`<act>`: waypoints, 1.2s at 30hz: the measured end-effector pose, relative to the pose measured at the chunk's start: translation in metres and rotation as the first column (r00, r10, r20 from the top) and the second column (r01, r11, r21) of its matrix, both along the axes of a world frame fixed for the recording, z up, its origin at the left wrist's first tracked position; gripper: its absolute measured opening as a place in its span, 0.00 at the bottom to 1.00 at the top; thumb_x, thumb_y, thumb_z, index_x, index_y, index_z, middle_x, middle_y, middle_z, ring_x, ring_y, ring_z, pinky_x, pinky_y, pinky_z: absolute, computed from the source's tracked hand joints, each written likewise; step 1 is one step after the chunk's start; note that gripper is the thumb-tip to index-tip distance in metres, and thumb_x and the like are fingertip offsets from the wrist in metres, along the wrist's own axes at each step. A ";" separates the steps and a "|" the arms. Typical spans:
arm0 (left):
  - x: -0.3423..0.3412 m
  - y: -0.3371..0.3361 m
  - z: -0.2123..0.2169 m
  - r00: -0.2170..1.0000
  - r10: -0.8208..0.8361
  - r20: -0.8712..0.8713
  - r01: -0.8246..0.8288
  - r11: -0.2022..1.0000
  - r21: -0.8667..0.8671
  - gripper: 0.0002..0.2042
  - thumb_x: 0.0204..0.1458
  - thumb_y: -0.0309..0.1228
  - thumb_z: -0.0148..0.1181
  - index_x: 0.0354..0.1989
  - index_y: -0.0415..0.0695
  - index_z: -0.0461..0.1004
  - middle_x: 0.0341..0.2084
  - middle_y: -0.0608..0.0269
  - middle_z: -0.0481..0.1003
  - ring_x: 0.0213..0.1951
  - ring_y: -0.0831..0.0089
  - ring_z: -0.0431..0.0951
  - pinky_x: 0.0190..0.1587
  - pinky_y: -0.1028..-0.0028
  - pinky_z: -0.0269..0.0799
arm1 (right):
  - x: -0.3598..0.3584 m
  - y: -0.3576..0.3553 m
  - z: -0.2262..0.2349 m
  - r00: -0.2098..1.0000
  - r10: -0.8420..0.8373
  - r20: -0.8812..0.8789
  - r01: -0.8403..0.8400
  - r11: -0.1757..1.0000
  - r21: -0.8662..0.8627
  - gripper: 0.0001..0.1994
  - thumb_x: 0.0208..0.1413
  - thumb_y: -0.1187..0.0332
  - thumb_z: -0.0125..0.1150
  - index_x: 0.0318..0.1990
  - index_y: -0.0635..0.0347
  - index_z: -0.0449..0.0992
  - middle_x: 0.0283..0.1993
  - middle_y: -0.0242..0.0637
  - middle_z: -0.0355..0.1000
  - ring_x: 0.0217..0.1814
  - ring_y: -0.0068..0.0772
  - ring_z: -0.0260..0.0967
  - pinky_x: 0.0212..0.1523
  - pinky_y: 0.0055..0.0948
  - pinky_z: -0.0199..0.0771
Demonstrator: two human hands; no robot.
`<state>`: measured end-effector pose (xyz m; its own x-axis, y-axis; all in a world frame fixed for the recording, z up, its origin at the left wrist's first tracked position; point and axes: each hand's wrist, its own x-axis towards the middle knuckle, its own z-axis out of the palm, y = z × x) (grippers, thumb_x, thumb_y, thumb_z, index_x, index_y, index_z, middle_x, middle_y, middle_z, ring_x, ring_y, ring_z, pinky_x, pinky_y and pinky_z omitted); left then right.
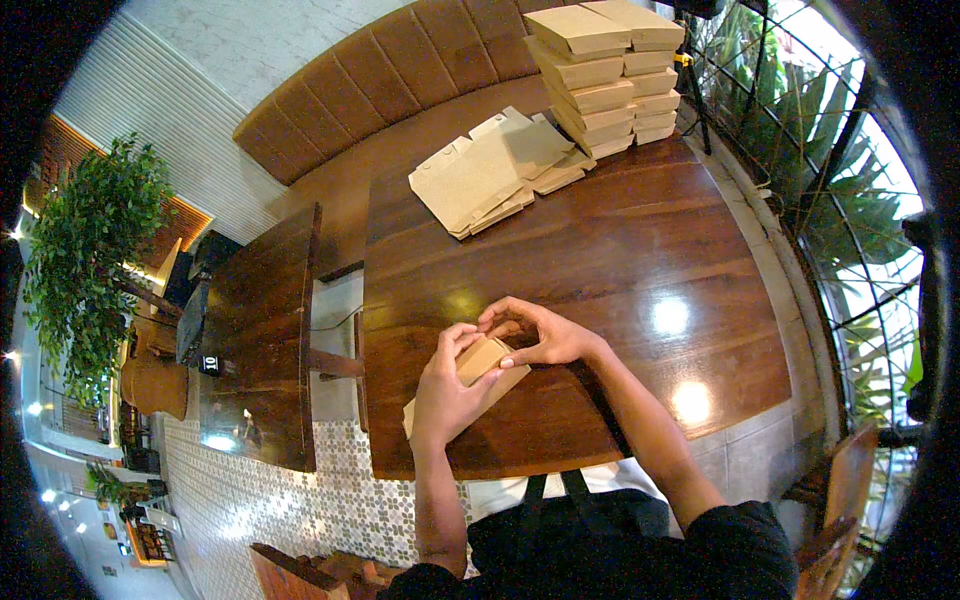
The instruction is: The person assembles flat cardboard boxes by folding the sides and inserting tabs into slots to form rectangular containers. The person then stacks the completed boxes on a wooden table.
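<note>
A small brown cardboard box (482,361) is between my two hands near the front of the wooden table. My left hand (450,392) is closed round its left side, thumb laid along the near side. At the box's right end, my right hand (545,335) grips it with bent fingers, the thumb pressing on the near corner. Part of the box is hidden behind my left hand. Farther back lies a pile of flat, unfolded cardboard box blanks (465,185). Beside it, folded cardboard boxes (590,75) stand stacked in two columns.
The glossy dark table (600,250) ends close to my body. To the left, past a gap, stands a second wooden table (262,340). A brown padded bench (380,85) runs behind. A metal grille with plants (850,200) borders the right; a wooden chair (835,500) is at lower right.
</note>
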<state>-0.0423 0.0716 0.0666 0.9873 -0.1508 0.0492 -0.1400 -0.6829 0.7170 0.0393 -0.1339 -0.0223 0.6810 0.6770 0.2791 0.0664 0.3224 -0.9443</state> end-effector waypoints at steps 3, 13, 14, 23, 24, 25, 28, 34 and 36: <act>0.001 0.000 -0.001 1.000 -0.007 0.029 0.007 1.000 -0.004 0.33 0.51 0.37 0.76 0.64 0.47 0.66 0.56 0.50 0.80 0.60 0.53 0.80 0.61 0.59 0.75 | -0.001 -0.001 0.001 1.000 -0.022 0.006 0.022 1.000 -0.002 0.33 0.55 0.67 0.79 0.66 0.57 0.69 0.65 0.38 0.71 0.67 0.34 0.71 0.69 0.37 0.70; 0.015 0.046 -0.019 0.990 0.140 -0.015 -0.140 0.973 -0.184 0.25 0.58 0.41 0.73 0.60 0.40 0.79 0.54 0.54 0.82 0.55 0.67 0.82 0.59 0.66 0.77 | 0.021 -0.015 -0.008 0.767 -0.618 -0.173 0.614 0.785 -0.083 0.18 0.69 0.56 0.65 0.57 0.59 0.81 0.49 0.33 0.81 0.54 0.26 0.75 0.61 0.29 0.73; 0.020 0.041 -0.031 0.983 0.185 0.019 -0.168 0.925 -0.341 0.25 0.60 0.41 0.71 0.61 0.39 0.78 0.57 0.53 0.81 0.58 0.67 0.80 0.62 0.65 0.74 | 0.021 -0.011 -0.010 0.768 -0.630 -0.112 0.625 0.776 -0.079 0.19 0.72 0.58 0.61 0.61 0.61 0.78 0.52 0.33 0.81 0.55 0.24 0.75 0.60 0.28 0.73; 0.062 0.023 -0.102 0.958 0.282 0.056 -0.146 0.644 -0.751 0.16 0.70 0.39 0.60 0.50 0.35 0.79 0.60 0.51 0.78 0.62 0.66 0.76 0.67 0.64 0.69 | 0.015 -0.007 -0.019 0.753 -0.649 0.109 0.650 0.708 -0.275 0.27 0.74 0.54 0.54 0.71 0.65 0.68 0.63 0.49 0.76 0.66 0.36 0.72 0.68 0.35 0.69; 0.063 0.022 -0.107 0.952 0.303 0.049 -0.155 0.613 -0.774 0.16 0.70 0.39 0.59 0.45 0.35 0.80 0.55 0.53 0.82 0.55 0.69 0.80 0.62 0.66 0.72 | 0.016 -0.007 -0.019 0.750 -0.652 0.111 0.651 0.698 -0.298 0.28 0.74 0.53 0.54 0.71 0.64 0.69 0.60 0.53 0.78 0.63 0.41 0.76 0.65 0.37 0.72; 0.065 0.025 -0.111 0.953 0.302 0.004 -0.183 0.591 -0.786 0.16 0.70 0.39 0.59 0.45 0.35 0.80 0.54 0.53 0.82 0.53 0.69 0.80 0.60 0.67 0.73 | 0.016 -0.007 -0.019 0.745 -0.656 0.121 0.654 0.684 -0.324 0.28 0.73 0.52 0.55 0.71 0.63 0.69 0.56 0.57 0.80 0.60 0.46 0.80 0.62 0.40 0.75; 0.073 0.029 -0.126 0.959 0.275 -0.062 -0.209 0.542 -0.814 0.17 0.71 0.40 0.58 0.45 0.34 0.80 0.50 0.53 0.83 0.48 0.71 0.81 0.55 0.69 0.75 | 0.019 -0.006 -0.021 0.733 -0.665 0.143 0.659 0.642 -0.391 0.29 0.74 0.49 0.51 0.70 0.64 0.70 0.54 0.58 0.81 0.58 0.51 0.80 0.59 0.42 0.76; 0.075 0.041 -0.145 0.962 0.244 -0.118 -0.235 0.534 -0.812 0.19 0.71 0.41 0.55 0.48 0.33 0.81 0.47 0.52 0.83 0.48 0.70 0.81 0.55 0.68 0.74 | 0.016 -0.008 -0.028 0.743 -0.663 0.090 0.620 0.632 -0.465 0.28 0.74 0.51 0.50 0.70 0.66 0.69 0.58 0.60 0.78 0.63 0.56 0.76 0.63 0.44 0.74; 0.077 0.039 -0.147 0.964 0.232 -0.131 -0.234 0.500 -0.834 0.19 0.70 0.41 0.55 0.47 0.33 0.81 0.47 0.51 0.83 0.51 0.67 0.81 0.59 0.65 0.73 | 0.016 -0.009 -0.026 0.663 -0.677 0.319 0.735 0.508 -0.449 0.28 0.73 0.56 0.53 0.72 0.68 0.66 0.66 0.62 0.71 0.71 0.60 0.67 0.70 0.48 0.66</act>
<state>0.0347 0.1108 -0.0803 0.9805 0.1952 0.0225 -0.0669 0.2241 0.9723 0.0556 -0.1429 -0.0484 0.9888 0.0316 0.1458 0.1467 -0.3839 -0.9116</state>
